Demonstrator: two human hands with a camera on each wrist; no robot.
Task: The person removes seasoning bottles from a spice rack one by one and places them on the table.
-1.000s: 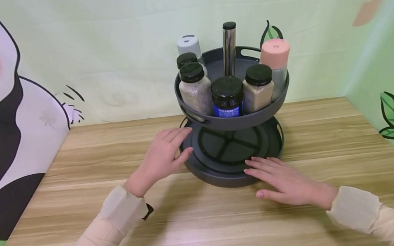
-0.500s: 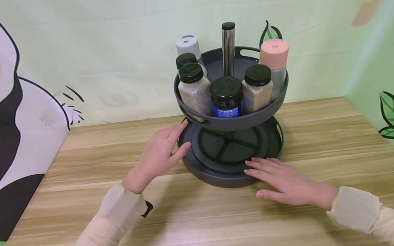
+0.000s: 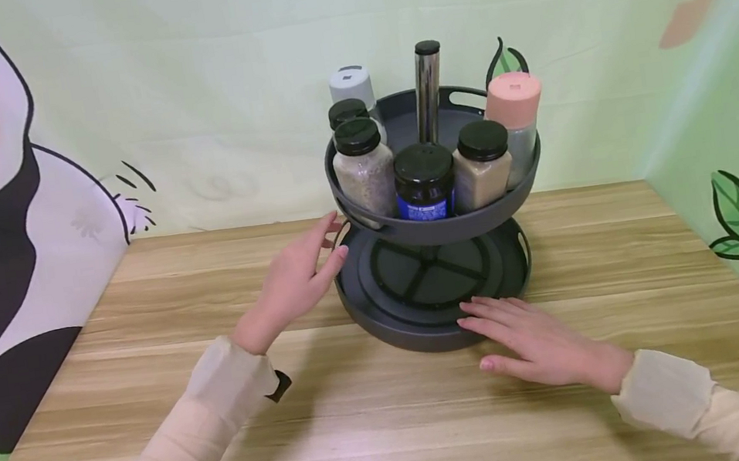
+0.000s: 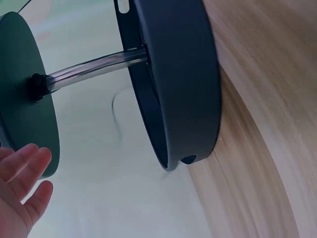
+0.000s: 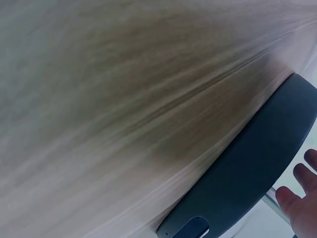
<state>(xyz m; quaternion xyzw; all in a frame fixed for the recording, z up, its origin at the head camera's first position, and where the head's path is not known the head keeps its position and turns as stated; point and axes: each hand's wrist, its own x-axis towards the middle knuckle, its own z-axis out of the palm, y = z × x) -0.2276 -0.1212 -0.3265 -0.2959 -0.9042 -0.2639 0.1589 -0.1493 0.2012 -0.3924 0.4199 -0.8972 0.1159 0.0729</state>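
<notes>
A dark grey two-tier round organizer stands on the wooden table, its upper tray (image 3: 460, 228) full of jars around a metal pole (image 3: 429, 94). My left hand (image 3: 292, 279) is at the organizer's left side, fingers extended and thumb apart, fingertips close to the upper tray's edge. In the left wrist view, its fingers (image 4: 29, 171) overlap the upper tray's underside (image 4: 27, 109). My right hand (image 3: 541, 340) has its straight fingers over the front right rim of the lower tray (image 3: 411, 336). Neither hand grips anything. In the right wrist view, fingertips (image 5: 287, 198) appear beside the lower tray's wall (image 5: 247, 158).
The upper tray holds a pink-capped bottle (image 3: 514, 102), a white-capped bottle (image 3: 350, 86), a dark jar with a blue label (image 3: 424, 180), and several black-lidded jars (image 3: 482, 169). Behind the table (image 3: 368, 433) hangs a printed cloth backdrop (image 3: 220, 110) with a panda.
My left hand has moved slightly up and left, away from over the lower tray to beside the organizer. The right hand and the jars stay in place.
</notes>
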